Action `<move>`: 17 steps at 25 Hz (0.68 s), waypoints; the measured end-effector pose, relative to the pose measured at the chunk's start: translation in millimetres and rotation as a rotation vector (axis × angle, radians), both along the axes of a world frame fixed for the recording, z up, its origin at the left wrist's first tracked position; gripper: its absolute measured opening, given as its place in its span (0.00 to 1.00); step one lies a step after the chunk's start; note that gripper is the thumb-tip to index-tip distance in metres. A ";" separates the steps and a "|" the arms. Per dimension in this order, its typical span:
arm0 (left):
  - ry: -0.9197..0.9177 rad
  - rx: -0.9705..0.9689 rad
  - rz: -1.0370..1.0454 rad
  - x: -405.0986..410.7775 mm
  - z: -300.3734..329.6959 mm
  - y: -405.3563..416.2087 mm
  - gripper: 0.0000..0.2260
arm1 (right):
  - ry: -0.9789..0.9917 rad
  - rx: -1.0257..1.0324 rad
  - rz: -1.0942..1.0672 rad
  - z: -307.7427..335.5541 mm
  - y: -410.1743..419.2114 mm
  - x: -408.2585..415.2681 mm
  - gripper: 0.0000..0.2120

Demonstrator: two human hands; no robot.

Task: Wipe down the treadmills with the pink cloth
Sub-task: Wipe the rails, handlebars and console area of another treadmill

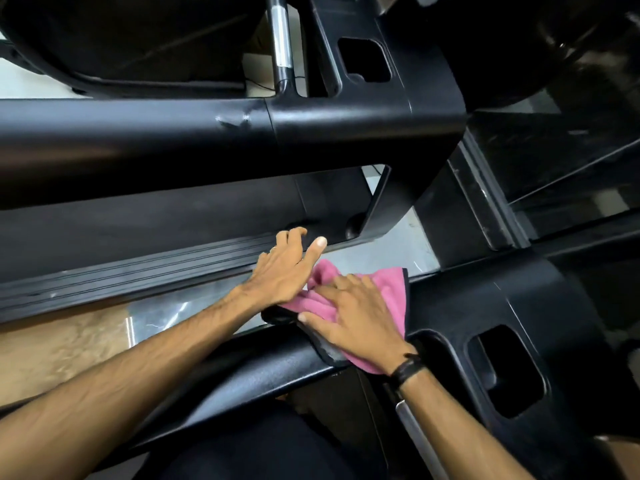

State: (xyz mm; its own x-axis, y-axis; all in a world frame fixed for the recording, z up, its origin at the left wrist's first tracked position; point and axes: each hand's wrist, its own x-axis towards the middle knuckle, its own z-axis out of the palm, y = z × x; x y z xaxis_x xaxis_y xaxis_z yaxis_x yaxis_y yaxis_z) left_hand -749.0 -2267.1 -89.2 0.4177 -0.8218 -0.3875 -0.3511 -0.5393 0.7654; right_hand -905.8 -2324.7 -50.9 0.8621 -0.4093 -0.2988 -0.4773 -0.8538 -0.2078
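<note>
Right hand (356, 317) flat on pink cloth (388, 292) | left hand (289, 268) spread, holding nothing | treadmill handrail (263, 368)

I see the cloth (388, 289) draped on the near treadmill handrail (242, 372) — my right hand (360, 320) on it, left hand (287, 268) just left, the far treadmill's handrail (138, 140) behind.

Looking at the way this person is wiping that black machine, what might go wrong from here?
Two risks, I think. The pink cloth is bunched under the right hand and drapes over the edge of the black handrail, so it could slip off toward the floor. The left hand reaches across the gap with fingers spread toward the next treadmill's ribbed side rail; leaning that far could upset the person's balance.
</note>
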 end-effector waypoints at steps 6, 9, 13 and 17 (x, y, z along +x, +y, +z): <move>-0.072 0.077 -0.024 -5.8 -5.1 1.0 0.29 | 0.265 -0.264 -0.481 6.4 -127.1 -38.8 0.26; -0.184 0.121 -0.036 -15.0 -9.2 -3.4 0.26 | 0.472 -0.186 -0.402 -19.9 -116.7 8.5 0.24; -0.167 0.156 -0.017 -6.8 -15.7 2.8 0.23 | 0.081 0.028 -0.147 -7.9 -19.7 4.9 0.22; -0.170 0.149 0.056 8.3 -21.2 14.0 0.20 | 0.061 -0.110 -0.271 19.2 -91.1 -55.3 0.28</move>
